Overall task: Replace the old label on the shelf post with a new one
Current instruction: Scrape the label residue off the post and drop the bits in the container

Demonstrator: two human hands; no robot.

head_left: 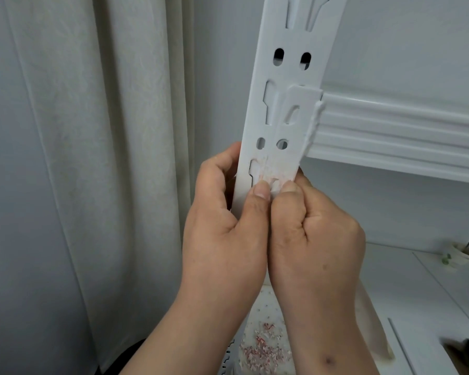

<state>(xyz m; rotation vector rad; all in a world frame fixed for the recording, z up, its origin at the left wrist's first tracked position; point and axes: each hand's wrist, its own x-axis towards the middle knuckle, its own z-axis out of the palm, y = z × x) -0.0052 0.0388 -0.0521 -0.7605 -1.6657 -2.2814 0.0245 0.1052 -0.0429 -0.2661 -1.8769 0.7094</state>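
Currently, both hands are raised against the white shelf post (276, 125), side by side and touching along the thumbs. The left hand (222, 234) wraps the post's left edge: its fingers (217, 169) curl behind the metal while the thumb lies on the front face, nail pointing up. The right hand (317, 239) is clenched into a loose fist, its thumb tip pressed on the front face just beside the left thumb; its remaining fingers fold into the palm and partly behind the post's right edge.

Directly above both thumb tips sits the old label residue (275, 173), a pale pinkish, roughened patch across the post's face, next to a keyhole slot. Both thumbnails touch its lower margin. Whether a loose flap is pinched cannot be told.

Above the fingers, the post carries paired oval holes and a bracket joining the white shelf beam (404, 131), which runs off to the right.

Below the wrists, pink-and-white label scrapings (263, 350) lie scattered on a white surface. Left of the hands hangs a pale curtain (98, 158). Right of the right hand, well apart, a small cup (462, 253) stands on a lower shelf.
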